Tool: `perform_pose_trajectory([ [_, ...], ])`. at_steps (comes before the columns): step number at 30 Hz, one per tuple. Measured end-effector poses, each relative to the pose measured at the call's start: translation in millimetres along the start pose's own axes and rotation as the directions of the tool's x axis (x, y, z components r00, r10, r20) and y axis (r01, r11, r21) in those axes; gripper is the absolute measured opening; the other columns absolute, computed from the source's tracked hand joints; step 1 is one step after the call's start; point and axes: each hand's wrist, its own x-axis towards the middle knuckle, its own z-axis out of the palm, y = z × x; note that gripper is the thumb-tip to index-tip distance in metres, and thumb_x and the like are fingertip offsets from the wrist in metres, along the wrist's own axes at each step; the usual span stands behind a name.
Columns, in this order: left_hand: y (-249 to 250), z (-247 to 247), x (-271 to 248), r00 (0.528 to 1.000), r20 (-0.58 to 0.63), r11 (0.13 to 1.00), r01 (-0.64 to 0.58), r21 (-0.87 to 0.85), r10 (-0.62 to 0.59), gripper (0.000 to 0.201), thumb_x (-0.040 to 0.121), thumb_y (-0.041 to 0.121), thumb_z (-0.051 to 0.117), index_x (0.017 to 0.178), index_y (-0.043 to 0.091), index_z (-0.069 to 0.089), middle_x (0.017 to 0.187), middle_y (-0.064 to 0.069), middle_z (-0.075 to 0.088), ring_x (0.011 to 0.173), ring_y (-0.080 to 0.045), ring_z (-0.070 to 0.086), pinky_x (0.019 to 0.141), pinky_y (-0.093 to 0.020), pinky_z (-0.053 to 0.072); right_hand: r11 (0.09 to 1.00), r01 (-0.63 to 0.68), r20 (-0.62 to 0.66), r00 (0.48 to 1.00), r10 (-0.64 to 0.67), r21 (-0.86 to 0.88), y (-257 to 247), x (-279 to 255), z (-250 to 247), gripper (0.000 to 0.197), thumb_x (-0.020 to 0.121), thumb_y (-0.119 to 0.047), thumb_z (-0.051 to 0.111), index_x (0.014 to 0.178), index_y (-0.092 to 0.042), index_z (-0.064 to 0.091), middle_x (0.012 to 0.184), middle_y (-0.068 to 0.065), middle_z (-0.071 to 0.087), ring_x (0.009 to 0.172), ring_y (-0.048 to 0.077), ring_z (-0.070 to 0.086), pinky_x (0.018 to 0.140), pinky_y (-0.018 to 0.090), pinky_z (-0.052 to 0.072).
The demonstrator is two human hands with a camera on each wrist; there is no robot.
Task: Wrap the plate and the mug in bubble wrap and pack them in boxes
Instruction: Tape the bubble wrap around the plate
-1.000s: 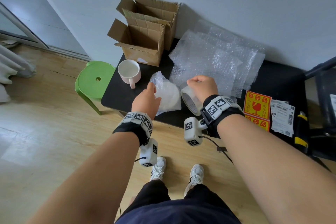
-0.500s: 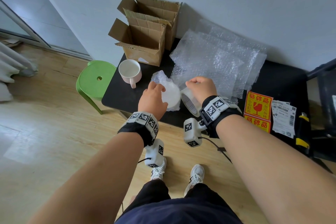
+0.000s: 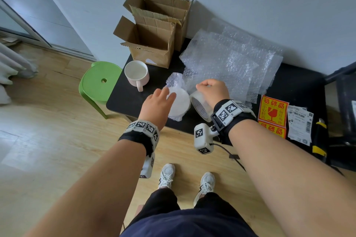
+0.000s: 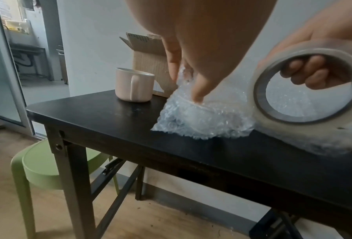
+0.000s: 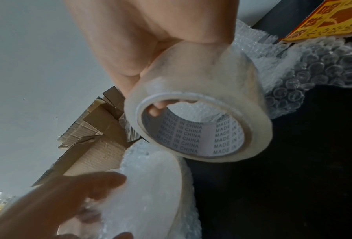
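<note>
Head view: wrapped plate point(image 3: 178, 103) lies flat at the surface's point(image 3: 123, 98) near edge, between our hands; left hand point(image 3: 157, 105) rests extended fingers on its left rim, right hand point(image 3: 211, 89) grips the tape roll point(image 3: 200, 107) touching its right rim. Left wrist view: fingertips point(image 4: 197, 97) press the bubble wrap down; mug point(image 4: 134, 84) stands unwrapped behind. Right wrist view: roll tilted, open core facing us, plate just below. Tape side is nearer.
</note>
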Motion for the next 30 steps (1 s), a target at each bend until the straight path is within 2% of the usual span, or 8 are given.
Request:
perform_pose_trajectory([
  [3, -2.3, 7.2, -3.4, 0.999, -0.024, 0.998, 0.032, -0.059, -0.033, 0.047, 0.081, 0.01, 0.07, 0.126, 0.017, 0.059, 0.129, -0.009, 0.052, 0.112, -0.03, 0.052, 0.078, -0.04, 0.05, 1.0, 0.001, 0.008, 1.0, -0.001, -0.001, -3.0, -0.9, 0.2, 0.009, 0.089, -0.025, 0.063, 0.088, -0.018, 0.069, 0.084, -0.004, 0.065, 0.08, 0.015, 0.059, 0.073, 0.025, 0.045],
  [6, -4.7, 8.6, -0.4, 0.969, 0.137, 0.929, 0.239, -0.281, -0.207, 0.058, 0.087, -0.005, 0.052, 0.138, 0.024, 0.051, 0.144, -0.004, 0.038, 0.129, -0.026, 0.036, 0.092, -0.039, 0.047, 1.0, 0.002, 0.008, 1.0, -0.002, 0.0, -7.6, -2.6, 0.1, 0.009, 0.089, -0.025, 0.064, 0.087, -0.018, 0.069, 0.085, -0.003, 0.066, 0.081, 0.015, 0.06, 0.074, 0.025, 0.046],
  [10, -3.7, 5.2, 7.1, 0.939, 0.113, 0.826, 0.341, -0.449, -0.326, 0.041, 0.091, 0.002, 0.054, 0.127, 0.021, 0.058, 0.129, -0.002, 0.048, 0.113, -0.023, 0.049, 0.087, -0.032, 0.045, 1.0, -0.025, 0.016, 1.0, 0.025, -0.007, -14.5, -3.9, -1.5, 0.008, 0.084, -0.024, 0.067, 0.077, -0.02, 0.07, 0.085, -0.001, 0.071, 0.086, 0.019, 0.066, 0.076, 0.028, 0.052],
  [14, -0.7, 4.7, 8.0, 0.929, 0.076, 0.815, 0.354, -0.459, -0.361, 0.022, 0.089, 0.01, 0.062, 0.109, 0.013, 0.056, 0.12, -0.002, 0.051, 0.104, -0.023, 0.053, 0.079, -0.027, 0.039, 1.0, -0.025, 0.02, 0.999, 0.025, 0.015, -25.9, -6.5, 0.2, 0.019, 0.078, -0.025, 0.071, 0.08, -0.006, 0.072, 0.093, 0.011, 0.073, 0.094, 0.028, 0.068, 0.085, 0.038, 0.056],
  [18, -0.9, 4.9, 6.8, 0.917, 0.08, 0.78, 0.376, -0.5, -0.39, 0.017, 0.09, 0.015, 0.064, 0.106, 0.011, 0.062, 0.123, 0.001, 0.051, 0.099, -0.019, 0.056, 0.08, -0.023, 0.038, 0.999, 0.022, 0.061, 0.998, -0.025, 0.048, -40.4, -9.9, 7.0, 0.009, 0.08, -0.025, 0.072, 0.076, -0.017, 0.073, 0.083, 0.001, 0.072, 0.086, 0.019, 0.067, 0.082, 0.032, 0.054],
  [23, -4.5, -2.6, 5.7, 0.905, 0.121, 0.724, 0.402, -0.561, -0.409, 0.017, 0.093, 0.016, 0.057, 0.105, 0.01, 0.067, 0.119, 0.001, 0.053, 0.097, -0.019, 0.057, 0.079, -0.022, 0.037, 0.995, 0.095, 0.076, 0.993, -0.092, -0.037, -43.6, -16.6, 30.5, 0.02, 0.082, -0.022, 0.066, 0.086, -0.004, 0.073, 0.087, 0.011, 0.072, 0.074, 0.024, 0.064, 0.076, 0.038, 0.056],
  [26, -7.0, -14.7, 9.7, 0.856, 0.23, 0.61, 0.497, -0.618, -0.463, 0.027, 0.093, 0.01, 0.043, 0.1, 0.014, 0.069, 0.109, 0.0, 0.056, 0.096, -0.018, 0.056, 0.079, -0.026, 0.04, 0.991, 0.099, 0.075, 0.993, -0.092, -0.092, -40.7, -18.3, 38.5, 0.015, 0.086, -0.022, 0.062, 0.082, -0.014, 0.075, 0.081, -0.005, 0.071, 0.077, 0.017, 0.064, 0.071, 0.028, 0.053],
  [30, -16.3, -26.0, 21.6, 0.769, 0.325, 0.296, 0.543, -0.786, -0.55, 0.025, 0.089, 0.012, 0.045, 0.092, 0.015, 0.07, 0.093, -0.001, 0.062, 0.08, -0.017, 0.057, 0.069, -0.027, 0.045, 0.989, 0.088, 0.065, 0.995, -0.08, -0.122, -41.1, -15.1, 39.7, 0.018, 0.084, -0.02, 0.062, 0.074, -0.009, 0.072, 0.074, -0.001, 0.069, 0.071, 0.018, 0.061, 0.068, 0.028, 0.05],
])
